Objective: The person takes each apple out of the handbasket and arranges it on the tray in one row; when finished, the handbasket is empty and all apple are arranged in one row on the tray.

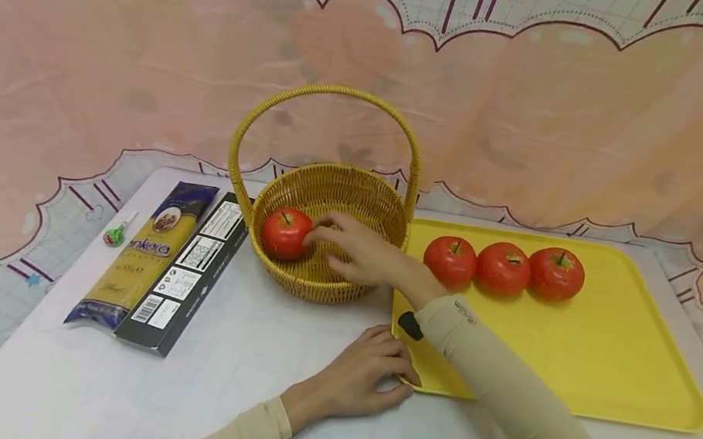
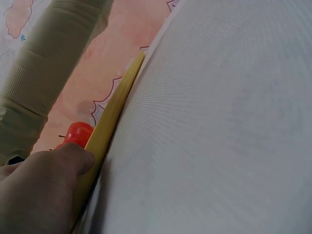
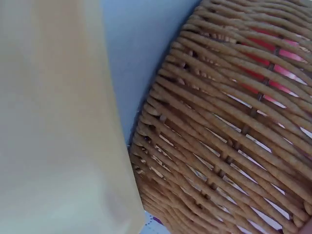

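Note:
My right hand (image 1: 356, 250) reaches over the front right rim of a yellow wicker basket (image 1: 311, 291) with an arched handle. Its bent fingers are spread, the tips at the right side of a red apple (image 1: 285, 233) lying in the basket. In the right wrist view the basket's woven side (image 3: 229, 131) fills much of the picture, with red showing through the gaps. My left hand (image 1: 359, 374) grips the front left corner of a yellow tray (image 1: 580, 362), thumb and fingertips at the rim. The left wrist view shows the thumb against the tray's edge (image 2: 109, 114).
Three red apples (image 1: 503, 270) sit in a row at the tray's back left. Left of the basket lie a black box (image 1: 189, 277) with white labels and a yellow and blue pasta packet (image 1: 152, 247). Beside them is a small green lollipop (image 1: 114, 235). A patterned cloth hangs behind the table.

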Demonstrator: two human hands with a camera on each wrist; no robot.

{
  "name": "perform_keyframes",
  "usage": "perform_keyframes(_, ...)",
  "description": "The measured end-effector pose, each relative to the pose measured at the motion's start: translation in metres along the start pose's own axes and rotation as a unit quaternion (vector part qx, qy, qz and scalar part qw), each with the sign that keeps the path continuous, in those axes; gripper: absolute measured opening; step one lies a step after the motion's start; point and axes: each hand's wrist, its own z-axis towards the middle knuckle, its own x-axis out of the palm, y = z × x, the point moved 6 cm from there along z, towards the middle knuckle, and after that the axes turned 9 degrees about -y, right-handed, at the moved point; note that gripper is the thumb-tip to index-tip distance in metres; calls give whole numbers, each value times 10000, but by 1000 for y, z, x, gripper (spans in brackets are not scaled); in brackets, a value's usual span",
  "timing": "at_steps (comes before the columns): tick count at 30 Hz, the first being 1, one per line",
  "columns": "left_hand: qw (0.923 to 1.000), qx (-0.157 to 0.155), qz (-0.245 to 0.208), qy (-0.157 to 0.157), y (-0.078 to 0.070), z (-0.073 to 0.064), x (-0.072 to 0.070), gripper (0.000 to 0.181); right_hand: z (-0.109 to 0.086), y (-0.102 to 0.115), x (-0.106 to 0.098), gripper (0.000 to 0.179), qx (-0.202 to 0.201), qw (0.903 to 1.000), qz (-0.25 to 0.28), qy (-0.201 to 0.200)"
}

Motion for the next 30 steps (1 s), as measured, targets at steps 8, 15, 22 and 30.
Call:
perform_keyframes(8, 10000, -20, -3, -53, 3, 2, -2, 8, 21, -1, 6, 44, -513, 9972, -535, 81)
perform_keyframes(15, 10000, -53, -15, 2, 5, 5, -2, 8, 34, -4, 16, 60, -670, 9936, -826, 379)
perform_keyframes(22, 10000, -8, 87, 19, 3, 2, -3, 7, 37, -6, 30, 73, -507, 9918, -828, 834)
perform_keyframes(30, 9998, -78, 17, 159, 3, -2, 1, 7, 41, -9, 40, 61, -363, 9926, -670, 942)
